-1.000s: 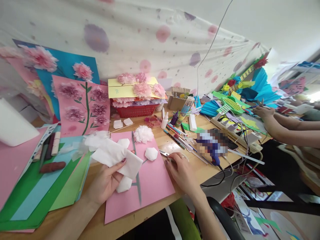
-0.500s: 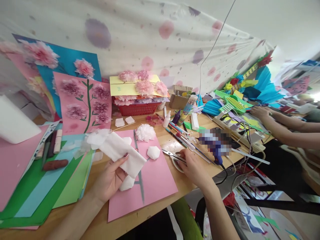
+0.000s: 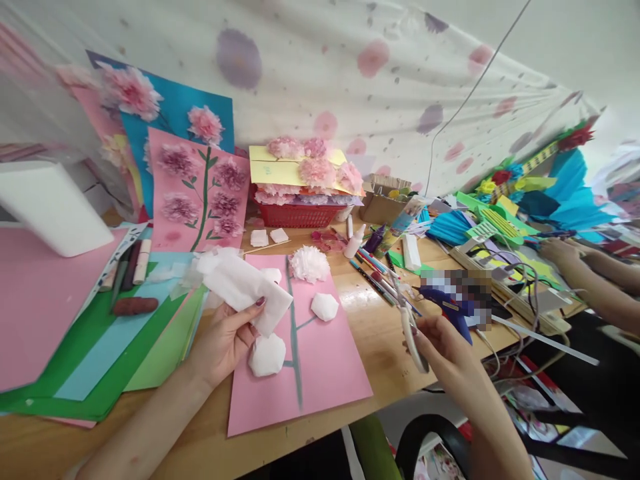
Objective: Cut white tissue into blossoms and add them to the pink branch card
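Folded white tissue paper (image 3: 245,283) is pinched between the thumb and fingers of my left hand (image 3: 235,337), above the left edge of a pink sheet (image 3: 335,363). On that sheet are a painted grey stem (image 3: 295,340), a fluffy white paper flower (image 3: 309,264) and flat white paper pieces, one at the right (image 3: 325,307) and one at the lower left (image 3: 267,355). My right hand (image 3: 443,347) grips scissors (image 3: 411,330) by their pale handles, right of the sheet and off the table. Their blades point up and away from me.
Coloured sheets (image 3: 90,360) with markers lie at the left. Behind stand a pink flower picture (image 3: 197,190) and a red basket (image 3: 300,215). Pens, a glue bottle (image 3: 355,241), a blue glue gun (image 3: 450,303) and a power strip (image 3: 510,287) lie right. Another person's hands (image 3: 563,253) work at far right.
My right hand has lifted the scissors from the table and turned their blades upward. My left hand still holds the tissue paper, uncovering more of the lower white piece. The view has shifted left.
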`<state>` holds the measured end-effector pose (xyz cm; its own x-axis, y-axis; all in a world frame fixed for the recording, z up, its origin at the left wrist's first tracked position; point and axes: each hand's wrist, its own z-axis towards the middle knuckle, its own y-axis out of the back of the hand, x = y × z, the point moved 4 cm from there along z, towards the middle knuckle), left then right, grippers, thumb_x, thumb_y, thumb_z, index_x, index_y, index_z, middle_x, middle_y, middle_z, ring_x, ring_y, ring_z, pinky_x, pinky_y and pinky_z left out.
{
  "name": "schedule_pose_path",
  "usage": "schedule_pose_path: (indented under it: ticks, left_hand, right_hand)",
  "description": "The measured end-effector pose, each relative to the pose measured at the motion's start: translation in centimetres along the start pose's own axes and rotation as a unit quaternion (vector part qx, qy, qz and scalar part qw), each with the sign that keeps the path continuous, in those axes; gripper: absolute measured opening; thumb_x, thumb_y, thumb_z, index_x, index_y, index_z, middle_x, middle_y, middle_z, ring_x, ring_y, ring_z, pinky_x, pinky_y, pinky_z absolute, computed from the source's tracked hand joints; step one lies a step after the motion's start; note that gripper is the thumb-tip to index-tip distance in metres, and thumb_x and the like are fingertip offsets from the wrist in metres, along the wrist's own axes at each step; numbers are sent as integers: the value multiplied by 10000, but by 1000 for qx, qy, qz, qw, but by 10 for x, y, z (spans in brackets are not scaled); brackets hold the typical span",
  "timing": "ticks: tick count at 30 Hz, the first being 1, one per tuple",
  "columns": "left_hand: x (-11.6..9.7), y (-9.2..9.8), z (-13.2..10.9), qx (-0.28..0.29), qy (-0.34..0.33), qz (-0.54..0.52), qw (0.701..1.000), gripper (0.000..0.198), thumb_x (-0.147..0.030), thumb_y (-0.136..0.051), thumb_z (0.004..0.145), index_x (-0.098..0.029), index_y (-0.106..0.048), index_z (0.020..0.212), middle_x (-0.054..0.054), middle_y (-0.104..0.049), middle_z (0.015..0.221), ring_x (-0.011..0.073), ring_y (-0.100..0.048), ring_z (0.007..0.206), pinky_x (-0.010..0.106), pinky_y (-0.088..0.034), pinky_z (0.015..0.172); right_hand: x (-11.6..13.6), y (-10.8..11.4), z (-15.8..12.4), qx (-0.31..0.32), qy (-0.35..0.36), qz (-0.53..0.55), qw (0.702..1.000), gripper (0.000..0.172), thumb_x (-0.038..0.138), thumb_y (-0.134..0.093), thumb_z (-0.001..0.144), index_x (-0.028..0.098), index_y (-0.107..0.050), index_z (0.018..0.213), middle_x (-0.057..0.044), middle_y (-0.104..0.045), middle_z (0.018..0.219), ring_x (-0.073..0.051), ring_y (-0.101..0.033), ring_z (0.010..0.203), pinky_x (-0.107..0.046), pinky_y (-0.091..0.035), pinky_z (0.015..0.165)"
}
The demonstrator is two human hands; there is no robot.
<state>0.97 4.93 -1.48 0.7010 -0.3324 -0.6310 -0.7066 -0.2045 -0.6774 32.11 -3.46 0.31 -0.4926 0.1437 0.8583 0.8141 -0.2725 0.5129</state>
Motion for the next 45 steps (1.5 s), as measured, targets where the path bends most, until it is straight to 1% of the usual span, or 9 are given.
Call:
schedule_pose_path:
  ticks: [2, 5, 8, 12, 16, 24, 34, 40, 45]
  left_hand:
    - [0, 1, 1, -1, 2, -5, 1000, 372, 70, -499, 818, -155, -644, 1076, 51, -750, 924, 128, -718, 799, 178, -599, 703]
    - [0, 2, 1, 8, -4, -15, 1000, 383, 58, -511, 823, -169, -632, 1106, 46, -747, 944, 122, -715, 816, 176, -595, 720]
    - [-1, 4, 2, 16, -19, -20, 999, 387, 47, -520, 827, -176, -623, 1126, 45, -742, 973, 125, -711, 855, 183, -591, 747]
    - [-2, 5, 3, 29, -27, -16, 999, 375, 38, -543, 819, -177, -629, 1114, 41, -743, 982, 140, -707, 891, 198, -590, 773]
    - [-4, 4, 3, 30, -25, -15, 999, 323, 28, -543, 823, -159, -647, 1064, 48, -746, 971, 143, -708, 889, 204, -588, 785]
    - [-6, 1, 1, 51, -25, -6, 998, 262, 2, -591, 794, -149, -673, 992, 47, -749, 956, 143, -704, 885, 188, -576, 764]
    - [-1, -4, -6, 126, -11, 81, 989, 285, -230, -797, 657, -152, -692, 911, 70, -748, 925, 220, -692, 879, 289, -558, 740]
    - [0, -1, -10, 173, -32, 216, 960, 257, -163, -819, 599, -176, -714, 833, 48, -748, 868, 200, -681, 802, 266, -538, 705]
    - [-3, -5, -13, 183, -56, 303, 934, 196, -200, -796, 626, -184, -731, 810, 45, -744, 822, 207, -678, 774, 267, -538, 676]
  right_hand:
    - [7, -27, -11, 67, -13, 250, 966, 312, 483, -665, 757, 209, -557, 861, -20, -556, 724, -139, -481, 542, -265, -394, 490]
    - [27, -89, -32, 236, -72, 480, 842, 404, 581, -659, 735, 192, -602, 827, 10, -483, 593, -109, -399, 472, -234, -322, 417]
    - [53, -131, -52, 339, -129, 588, 723, 558, 728, -584, 681, 191, -591, 832, -40, -543, 751, -138, -481, 591, -273, -416, 538]
    - [74, -140, -61, 428, -139, 610, 652, 600, 730, -531, 707, 155, -592, 870, -55, -518, 814, -144, -486, 637, -293, -431, 598]
    - [70, -136, -58, 450, -145, 612, 634, 589, 722, -497, 737, 160, -586, 891, -49, -503, 824, -144, -472, 655, -293, -429, 606]
    - [64, -140, -59, 443, -160, 602, 644, 616, 741, -491, 728, 157, -584, 898, -38, -498, 802, -130, -463, 618, -295, -432, 594]
    - [59, -136, -60, 475, -139, 596, 632, 703, 757, -517, 692, 95, -612, 908, -62, -480, 783, -147, -467, 661, -283, -407, 619]
    - [60, -131, -60, 512, -68, 563, 645, 713, 770, -468, 708, 111, -623, 933, -55, -456, 754, -158, -425, 658, -283, -373, 620]
    - [60, -123, -59, 526, -58, 529, 663, 741, 800, -432, 697, 127, -624, 939, -44, -443, 741, -143, -384, 611, -286, -379, 595]
